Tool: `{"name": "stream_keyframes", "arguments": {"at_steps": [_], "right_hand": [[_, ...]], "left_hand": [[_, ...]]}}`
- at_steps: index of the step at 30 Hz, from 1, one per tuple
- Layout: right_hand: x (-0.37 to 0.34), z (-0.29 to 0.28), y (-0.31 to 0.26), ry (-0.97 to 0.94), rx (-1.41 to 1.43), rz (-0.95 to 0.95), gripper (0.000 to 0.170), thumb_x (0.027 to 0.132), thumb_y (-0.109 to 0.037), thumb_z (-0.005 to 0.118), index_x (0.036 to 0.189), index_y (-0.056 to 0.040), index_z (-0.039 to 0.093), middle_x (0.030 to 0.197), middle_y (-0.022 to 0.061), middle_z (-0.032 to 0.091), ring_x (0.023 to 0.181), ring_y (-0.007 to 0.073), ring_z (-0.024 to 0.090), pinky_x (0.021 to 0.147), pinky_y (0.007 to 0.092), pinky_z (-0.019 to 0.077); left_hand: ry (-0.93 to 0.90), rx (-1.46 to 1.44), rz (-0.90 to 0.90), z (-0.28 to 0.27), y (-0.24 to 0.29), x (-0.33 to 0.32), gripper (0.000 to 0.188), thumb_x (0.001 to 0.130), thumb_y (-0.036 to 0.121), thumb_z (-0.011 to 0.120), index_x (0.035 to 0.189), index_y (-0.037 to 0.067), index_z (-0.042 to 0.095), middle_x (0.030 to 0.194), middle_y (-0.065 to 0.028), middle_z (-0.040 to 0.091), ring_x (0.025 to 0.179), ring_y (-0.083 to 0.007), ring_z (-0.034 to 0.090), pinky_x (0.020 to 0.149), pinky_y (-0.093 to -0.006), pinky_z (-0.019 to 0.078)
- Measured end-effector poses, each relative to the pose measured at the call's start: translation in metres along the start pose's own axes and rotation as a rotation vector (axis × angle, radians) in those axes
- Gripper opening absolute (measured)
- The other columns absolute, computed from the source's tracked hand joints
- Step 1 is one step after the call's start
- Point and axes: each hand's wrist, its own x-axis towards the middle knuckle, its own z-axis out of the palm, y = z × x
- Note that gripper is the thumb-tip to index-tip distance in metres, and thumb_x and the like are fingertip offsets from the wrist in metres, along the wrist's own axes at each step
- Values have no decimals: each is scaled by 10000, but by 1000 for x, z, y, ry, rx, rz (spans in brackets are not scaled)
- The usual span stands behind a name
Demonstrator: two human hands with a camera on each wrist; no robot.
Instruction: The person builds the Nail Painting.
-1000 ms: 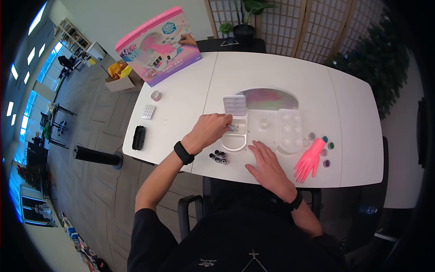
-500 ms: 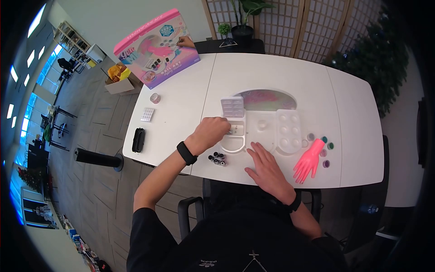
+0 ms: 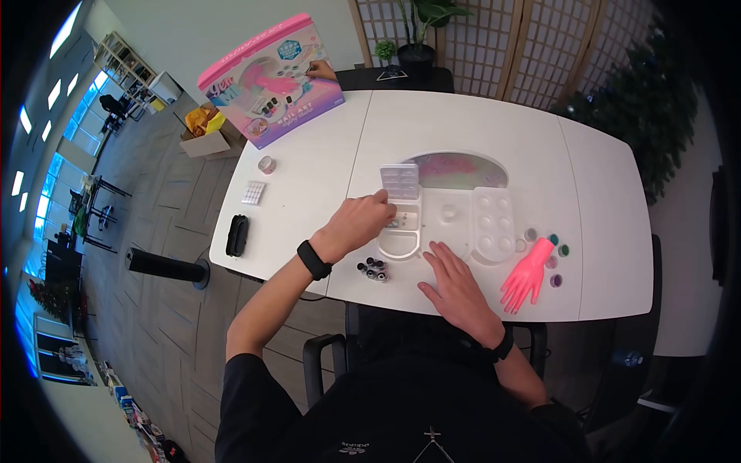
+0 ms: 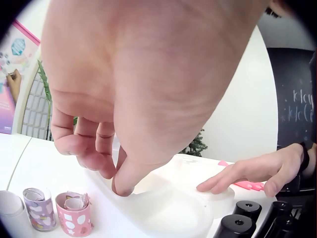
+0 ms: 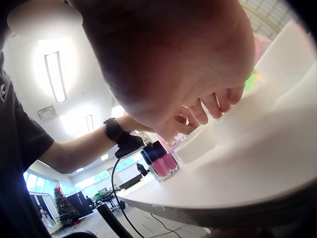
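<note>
Near left: nail-polish bottles (image 5: pixel 160 167), pink visible only from right wrist. Your right hand (image 3: pixel 457 289), fingers straight, at white tray (image 3: pixel 438 238). Your left hand (image 3: pixel 355 224) over left compartments (image 3: pixel 407 219); whether pinching, can't tell. Left wrist alone: patterned rolls (image 4: pixel 74 218).

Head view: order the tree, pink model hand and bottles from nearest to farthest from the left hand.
1. Bottles: on the table, close by on the person's side of it.
2. Pink model hand: to the right, past the right hand.
3. Tree: far right, beyond the table.
</note>
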Motion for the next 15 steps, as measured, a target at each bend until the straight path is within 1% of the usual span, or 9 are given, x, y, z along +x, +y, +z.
{"name": "stream_keyframes", "arguments": {"at_steps": [4, 5, 8, 9, 12, 15], "right_hand": [[0, 0, 0, -5, -2, 6, 581, 1090, -300, 687, 1530, 39, 520, 1675, 243, 468, 1600, 397, 402, 1291, 502, 365], [0, 1, 0, -3, -4, 6, 581, 1090, -300, 687, 1531, 39, 520, 1674, 242, 468, 1599, 398, 404, 1290, 502, 366], [0, 1, 0, 5, -3, 7, 580, 1089, -300, 688, 1531, 37, 520, 1671, 239, 472, 1594, 399, 411, 1287, 502, 371], [0, 1, 0, 8, -1, 7, 580, 1089, -300, 688, 1531, 36, 521, 1670, 238, 473, 1592, 399, 413, 1286, 502, 372], [1, 1, 1, 16, -1, 7, 578, 1087, -296, 689, 1533, 33, 522, 1666, 233, 479, 1587, 399, 420, 1281, 502, 376], [2, 1, 0, 14, -8, 6, 576, 1087, -291, 687, 1535, 32, 522, 1662, 232, 483, 1584, 397, 423, 1278, 502, 378]], "left_hand": [[34, -136, -95, -25, -3, -8, 135, 1035, 117, 672, 1092, 58, 778, 1123, -115, 716, 956, -379, 757, 830, -510, 607], [40, -148, -127, -34, -4, -12, 153, 1040, 113, 666, 1126, 64, 783, 1120, -106, 720, 952, -370, 754, 828, -495, 609], [104, -132, -188, -49, -19, -24, 162, 1061, 135, 676, 1156, 69, 790, 1119, -102, 724, 983, -336, 755, 871, -453, 603], [112, -118, -218, -52, -22, -29, 162, 1068, 125, 668, 1160, 73, 791, 1107, -103, 725, 985, -336, 754, 870, -452, 600], [121, -112, -275, -53, -32, -43, 163, 1067, 128, 672, 1163, 73, 792, 1110, -106, 726, 978, -338, 753, 870, -448, 599], [125, -131, -264, -43, -38, -55, 166, 1069, 134, 672, 1166, 71, 791, 1111, -111, 726, 970, -339, 752, 872, -447, 598]]}}
